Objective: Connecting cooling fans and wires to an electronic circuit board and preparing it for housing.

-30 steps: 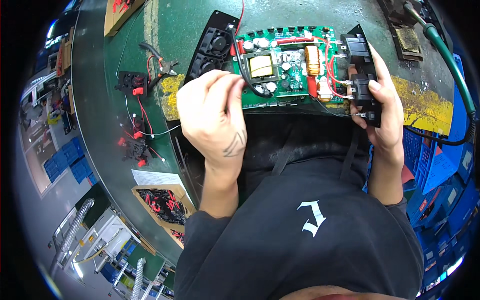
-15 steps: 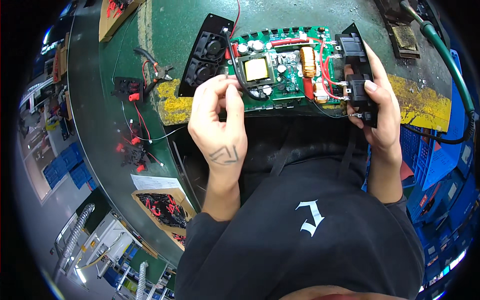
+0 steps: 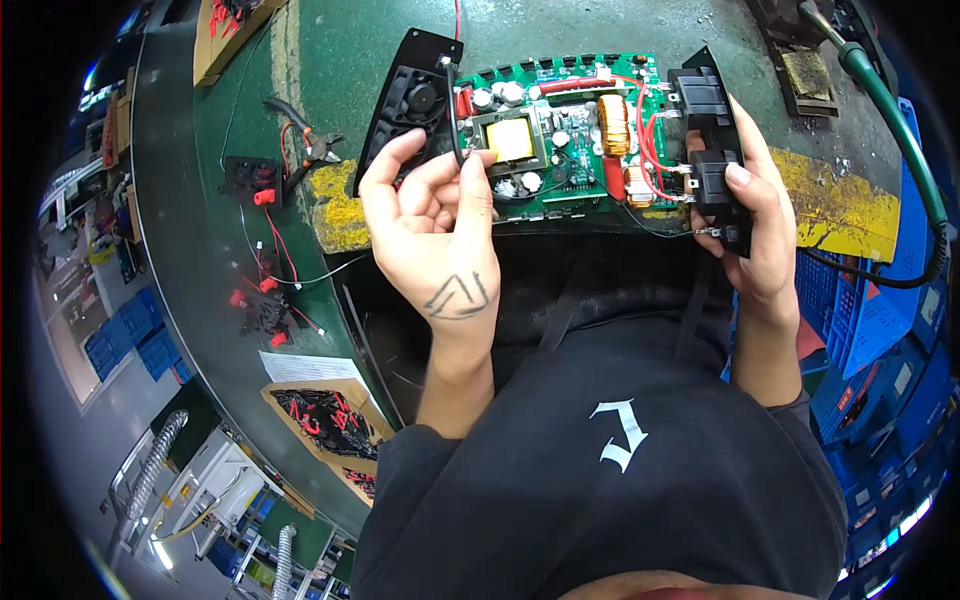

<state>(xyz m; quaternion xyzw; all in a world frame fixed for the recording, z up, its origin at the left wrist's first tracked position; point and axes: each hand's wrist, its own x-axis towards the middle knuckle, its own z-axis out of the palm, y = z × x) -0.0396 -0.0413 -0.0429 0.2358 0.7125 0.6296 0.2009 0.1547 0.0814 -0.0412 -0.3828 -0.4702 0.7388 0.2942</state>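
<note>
A green circuit board (image 3: 575, 150) with a yellow transformer and copper coils lies before me at the table edge. My left hand (image 3: 435, 205) pinches a black cable (image 3: 455, 115) between thumb and finger at the board's left side, other fingers partly curled. Behind those fingers, a black fan panel (image 3: 408, 95) leans beside the board, its lower part hidden. My right hand (image 3: 765, 200) grips the black socket panel (image 3: 722, 185) at the board's right end, thumb on the lower socket. Red wires (image 3: 650, 140) run from the sockets to the board.
Orange-and-black cutting pliers (image 3: 315, 145) lie left, near small black fans with red connectors (image 3: 265, 300). Cardboard boxes of wired parts (image 3: 325, 415) stand lower left. A soldering iron with a green cable (image 3: 870, 70) and a sponge (image 3: 805, 75) sit at upper right, blue crates (image 3: 880, 320) below.
My left hand has drawn the black cable left and straighter, off the transformer, and its index finger has lifted. The fan panel has shifted slightly. My right hand keeps its grip.
</note>
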